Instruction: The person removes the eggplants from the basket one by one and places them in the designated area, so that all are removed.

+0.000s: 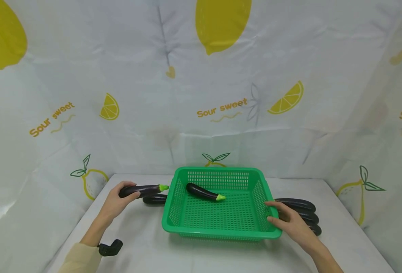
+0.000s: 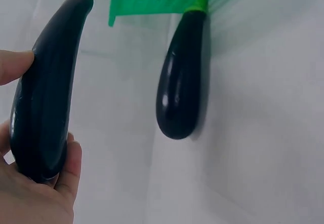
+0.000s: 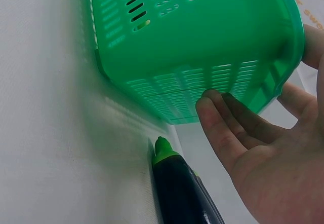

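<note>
My left hand (image 1: 114, 201) holds a dark purple eggplant (image 1: 143, 190) above the table, its green stem end pointing at the basket's left rim. Thumb and fingers wrap its thick end, as the left wrist view shows. Another eggplant (image 2: 179, 82) lies on the table below, stem end at the basket's side. The green plastic basket (image 1: 221, 234) stands in the middle with one eggplant (image 1: 202, 192) inside, toward the back left. My right hand (image 1: 291, 223) grips the basket's right rim, with fingers against the outer wall (image 3: 202, 46).
Several eggplants (image 1: 297, 204) lie side by side on the table right of the basket, partly hidden by my right hand. A white cloth with lemon prints (image 1: 187, 125) hangs behind and at both sides. A black device (image 1: 110, 248) sits at my left wrist.
</note>
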A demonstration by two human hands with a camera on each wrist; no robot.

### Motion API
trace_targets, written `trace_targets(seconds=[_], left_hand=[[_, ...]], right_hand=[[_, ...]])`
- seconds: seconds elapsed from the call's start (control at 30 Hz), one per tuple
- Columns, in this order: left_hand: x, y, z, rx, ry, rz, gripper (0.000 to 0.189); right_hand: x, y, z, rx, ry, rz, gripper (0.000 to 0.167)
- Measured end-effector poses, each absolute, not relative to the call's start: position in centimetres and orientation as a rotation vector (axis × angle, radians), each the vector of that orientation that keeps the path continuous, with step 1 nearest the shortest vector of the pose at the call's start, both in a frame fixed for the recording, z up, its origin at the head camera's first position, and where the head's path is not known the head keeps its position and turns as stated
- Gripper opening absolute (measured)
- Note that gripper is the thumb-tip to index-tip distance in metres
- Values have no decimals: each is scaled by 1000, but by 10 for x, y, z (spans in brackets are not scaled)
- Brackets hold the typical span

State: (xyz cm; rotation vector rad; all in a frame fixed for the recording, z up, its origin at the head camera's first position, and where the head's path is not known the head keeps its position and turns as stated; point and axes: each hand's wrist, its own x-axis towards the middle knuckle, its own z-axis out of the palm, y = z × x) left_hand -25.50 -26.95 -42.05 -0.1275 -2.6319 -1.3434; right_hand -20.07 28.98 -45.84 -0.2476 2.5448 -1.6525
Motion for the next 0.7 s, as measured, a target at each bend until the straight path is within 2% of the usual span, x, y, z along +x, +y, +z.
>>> trace_targets(seconds=[0.37, 0.7], left_hand=[[-260, -281, -449, -58, -2721, -1375, 57], [-265, -272, -478, -72, -2759, -1396, 52]], right_hand=[[-202, 290, -459, -243, 2543, -1652, 59], [-202, 291, -460, -235, 2530, -1646, 60]])
